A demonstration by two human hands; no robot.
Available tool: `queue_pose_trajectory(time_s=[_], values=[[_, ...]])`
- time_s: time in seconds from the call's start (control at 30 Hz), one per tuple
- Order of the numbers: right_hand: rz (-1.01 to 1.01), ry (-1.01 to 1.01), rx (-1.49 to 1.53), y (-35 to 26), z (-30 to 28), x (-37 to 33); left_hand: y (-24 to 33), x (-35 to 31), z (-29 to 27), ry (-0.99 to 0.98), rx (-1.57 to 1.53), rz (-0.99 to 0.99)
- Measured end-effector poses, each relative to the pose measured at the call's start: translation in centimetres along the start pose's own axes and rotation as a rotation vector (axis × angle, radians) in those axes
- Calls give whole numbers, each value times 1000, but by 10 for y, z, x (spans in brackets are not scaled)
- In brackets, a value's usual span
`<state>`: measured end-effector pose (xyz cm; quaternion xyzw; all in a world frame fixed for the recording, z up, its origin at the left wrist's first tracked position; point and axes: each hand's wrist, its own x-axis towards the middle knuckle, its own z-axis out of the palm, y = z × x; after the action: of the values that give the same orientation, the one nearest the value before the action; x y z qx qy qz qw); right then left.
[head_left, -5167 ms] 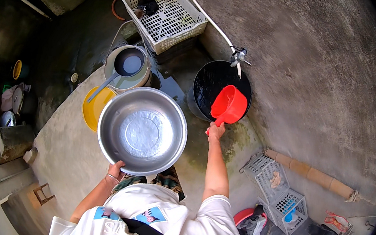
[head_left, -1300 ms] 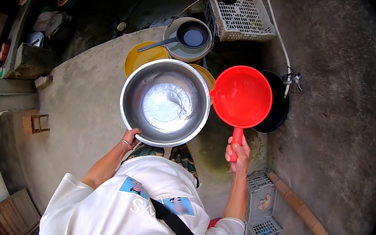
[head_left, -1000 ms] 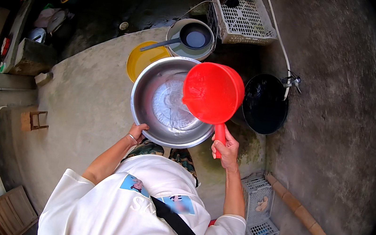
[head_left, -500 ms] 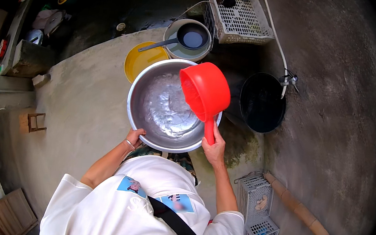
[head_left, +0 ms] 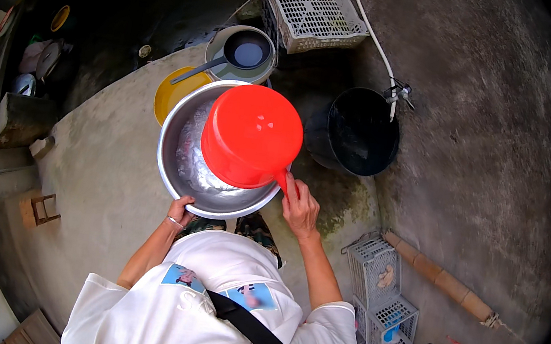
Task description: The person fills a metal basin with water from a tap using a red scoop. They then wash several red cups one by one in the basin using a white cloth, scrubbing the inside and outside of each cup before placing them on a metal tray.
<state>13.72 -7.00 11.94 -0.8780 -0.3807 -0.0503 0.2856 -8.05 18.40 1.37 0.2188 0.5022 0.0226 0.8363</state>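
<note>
A wide metal basin (head_left: 180,180) is held in front of my waist, its inside shiny. My left hand (head_left: 180,211) grips its near left rim, thumb over the edge. Over the basin's right part hangs a red plastic dipper (head_left: 256,135), tipped so that its rounded bottom faces up and its opening is hidden from me. My right hand (head_left: 300,209) is closed round the dipper's short handle, at the basin's right side. Whether water is in the basin is hard to tell.
Beyond the basin are a yellow basin (head_left: 168,101) and a pale bucket (head_left: 260,78) with a frying pan (head_left: 244,51) across it. On the right, a hose (head_left: 377,43) runs to a black bucket (head_left: 350,136) by the wall. Plastic crates (head_left: 309,23) stand at the back.
The dipper has swung left over the basin and turned further bottom up. My right hand moved with it. The view has shifted, and the left hand keeps its hold on the rim.
</note>
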Motion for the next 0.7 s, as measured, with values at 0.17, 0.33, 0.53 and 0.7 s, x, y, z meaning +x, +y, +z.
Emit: queue_pose_trajectory(time_s=[0.17, 0.33, 0.53, 0.7], values=[[299, 193, 136, 4, 7, 0, 10, -8, -14, -23, -55, 46], [825, 243, 767, 39, 18, 10, 10, -20, -36, 55, -130, 103], [1104, 86, 1269, 82, 53, 10, 8, -49, -35, 162, -207, 174], [1132, -209, 1324, 91, 110, 14, -9, -64, -62, 178, -330, 227]])
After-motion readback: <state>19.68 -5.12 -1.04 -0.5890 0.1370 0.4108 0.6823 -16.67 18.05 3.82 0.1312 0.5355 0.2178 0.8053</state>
